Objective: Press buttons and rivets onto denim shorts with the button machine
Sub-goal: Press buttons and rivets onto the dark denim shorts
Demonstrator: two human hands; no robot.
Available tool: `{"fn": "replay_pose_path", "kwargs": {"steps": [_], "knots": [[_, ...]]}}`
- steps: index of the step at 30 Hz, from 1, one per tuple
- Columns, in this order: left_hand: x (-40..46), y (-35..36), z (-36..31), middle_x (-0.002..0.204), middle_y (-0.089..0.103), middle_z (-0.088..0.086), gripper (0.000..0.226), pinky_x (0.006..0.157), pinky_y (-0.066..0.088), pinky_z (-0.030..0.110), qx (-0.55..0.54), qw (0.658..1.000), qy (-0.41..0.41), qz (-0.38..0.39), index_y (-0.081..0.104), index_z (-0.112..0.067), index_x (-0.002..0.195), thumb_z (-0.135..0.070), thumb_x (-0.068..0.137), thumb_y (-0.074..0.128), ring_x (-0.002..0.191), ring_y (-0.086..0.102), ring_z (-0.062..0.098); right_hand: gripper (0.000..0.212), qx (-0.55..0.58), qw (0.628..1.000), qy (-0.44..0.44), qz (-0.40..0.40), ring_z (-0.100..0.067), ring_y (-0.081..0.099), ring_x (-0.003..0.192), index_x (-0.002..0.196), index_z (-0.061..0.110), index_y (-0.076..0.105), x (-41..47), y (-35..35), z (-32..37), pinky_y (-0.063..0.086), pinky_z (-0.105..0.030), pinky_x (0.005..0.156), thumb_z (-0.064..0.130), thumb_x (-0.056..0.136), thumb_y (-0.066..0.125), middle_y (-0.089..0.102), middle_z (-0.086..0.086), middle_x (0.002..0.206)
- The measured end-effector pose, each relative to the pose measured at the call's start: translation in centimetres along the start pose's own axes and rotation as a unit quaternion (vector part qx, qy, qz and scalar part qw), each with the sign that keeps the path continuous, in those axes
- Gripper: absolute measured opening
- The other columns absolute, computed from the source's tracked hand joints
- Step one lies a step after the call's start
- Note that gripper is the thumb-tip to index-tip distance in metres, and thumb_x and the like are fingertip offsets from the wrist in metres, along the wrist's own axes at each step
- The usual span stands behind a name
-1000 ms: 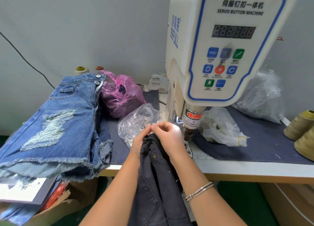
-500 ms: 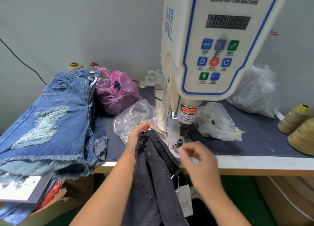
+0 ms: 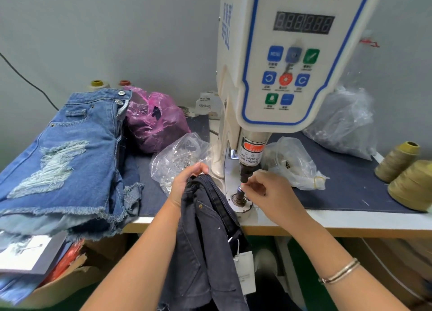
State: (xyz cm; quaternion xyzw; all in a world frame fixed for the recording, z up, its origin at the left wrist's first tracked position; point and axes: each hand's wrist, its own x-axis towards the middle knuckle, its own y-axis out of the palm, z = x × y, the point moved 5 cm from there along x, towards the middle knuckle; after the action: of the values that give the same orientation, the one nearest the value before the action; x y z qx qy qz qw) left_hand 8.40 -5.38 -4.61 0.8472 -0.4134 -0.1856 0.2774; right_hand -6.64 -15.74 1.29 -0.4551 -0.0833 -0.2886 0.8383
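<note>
A pair of dark grey denim shorts (image 3: pixel 205 240) hangs over the table's front edge, a white tag dangling from it. My left hand (image 3: pixel 184 184) grips its waistband just left of the button machine (image 3: pixel 280 65). My right hand (image 3: pixel 266 191) has its fingertips pinched together at the top of the lower die post (image 3: pixel 239 195), right under the machine's black punch (image 3: pixel 245 172). Whatever small part sits between those fingertips is too small to make out.
A stack of blue ripped denim shorts (image 3: pixel 63 156) lies at the left. A pink bag (image 3: pixel 154 119) and clear bags of metal parts (image 3: pixel 180 156) (image 3: pixel 292 163) flank the machine. Thread cones (image 3: pixel 406 172) stand at the right edge.
My right hand let go of the waistband, dropped to the table's front edge, then rose to the die post under the punch. My left hand kept its hold on the shorts.
</note>
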Motion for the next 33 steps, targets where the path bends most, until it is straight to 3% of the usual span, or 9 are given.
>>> {"fn": "replay_pose_path", "kwargs": {"steps": [3,6,8,11,15,19,27,33], "knots": [[0.01,0.03,0.11,0.050,0.049,0.006,0.021,0.045,0.048,0.022,-0.006,1.000,-0.003,0.006,0.048,-0.007,0.071,-0.026,0.081,0.047,0.042,0.053,0.017,0.040,-0.030,0.999,-0.004,0.015,-0.002,0.047,0.060,0.064,0.037,0.041,0.19,-0.10,0.25,0.035,-0.013,0.057,0.018,0.084,0.069,0.046,0.013,0.060],[0.00,0.05,0.06,0.051,0.050,0.006,0.021,0.045,0.048,0.023,-0.007,1.000,-0.001,0.010,0.048,-0.007,0.072,-0.025,0.081,0.047,0.042,0.053,0.017,0.019,-0.055,0.998,-0.017,0.035,-0.005,0.044,0.061,0.071,0.016,0.058,0.30,-0.39,0.59,0.036,-0.022,0.059,0.020,0.086,0.068,0.051,0.006,0.064],[0.01,0.04,0.08,0.051,0.050,0.007,0.021,0.045,0.048,0.023,-0.007,1.000,-0.001,0.009,0.049,-0.007,0.071,-0.025,0.081,0.047,0.042,0.053,0.018,0.016,-0.069,0.996,-0.028,0.043,-0.009,0.045,0.063,0.078,0.007,0.063,0.31,-0.51,0.73,0.036,-0.023,0.060,0.021,0.087,0.067,0.052,0.003,0.067],[0.07,-0.03,0.08,0.053,0.051,0.006,0.021,0.045,0.048,0.023,-0.002,1.000,0.000,0.006,0.049,-0.007,0.071,-0.025,0.081,0.048,0.043,0.053,0.017,0.015,-0.078,0.995,-0.043,0.041,-0.009,0.045,0.062,0.081,0.007,0.065,0.25,-0.62,0.88,0.035,-0.018,0.059,0.021,0.087,0.066,0.052,0.003,0.067],[0.05,0.07,0.11,0.050,0.050,0.006,0.021,0.044,0.048,0.022,-0.012,1.000,-0.005,0.012,0.048,-0.007,0.072,-0.025,0.081,0.047,0.042,0.053,0.017,0.012,-0.065,0.996,-0.044,0.031,-0.016,0.053,0.064,0.082,0.006,0.067,0.11,-0.57,0.74,0.041,-0.025,0.059,0.017,0.087,0.067,0.059,-0.003,0.069],[0.08,0.00,0.13,0.050,0.051,0.007,0.021,0.044,0.048,0.022,-0.006,1.000,-0.007,0.012,0.049,-0.007,0.072,-0.026,0.079,0.048,0.042,0.054,0.018,0.007,-0.051,0.997,-0.043,0.026,-0.008,0.050,0.061,0.081,0.012,0.069,0.10,-0.69,0.50,0.038,-0.018,0.058,0.019,0.085,0.070,0.054,0.005,0.065],[0.11,-0.07,0.14,0.052,0.052,0.006,0.020,0.045,0.048,0.023,-0.001,1.000,-0.008,0.015,0.048,-0.007,0.073,-0.026,0.079,0.048,0.043,0.054,0.017,0.007,-0.028,0.998,-0.042,0.026,-0.015,0.057,0.065,0.087,0.012,0.073,-0.06,-0.76,0.36,0.047,-0.032,0.061,0.019,0.085,0.071,0.063,-0.002,0.070],[0.03,0.01,0.22,0.051,0.052,0.006,0.020,0.045,0.049,0.024,-0.014,0.999,-0.018,0.023,0.049,-0.008,0.072,-0.027,0.081,0.048,0.043,0.054,0.018,0.006,-0.026,0.999,-0.041,0.024,-0.004,0.051,0.061,0.089,0.014,0.073,-0.38,-0.59,0.32,0.041,-0.020,0.058,0.018,0.085,0.070,0.057,0.010,0.067]]}}
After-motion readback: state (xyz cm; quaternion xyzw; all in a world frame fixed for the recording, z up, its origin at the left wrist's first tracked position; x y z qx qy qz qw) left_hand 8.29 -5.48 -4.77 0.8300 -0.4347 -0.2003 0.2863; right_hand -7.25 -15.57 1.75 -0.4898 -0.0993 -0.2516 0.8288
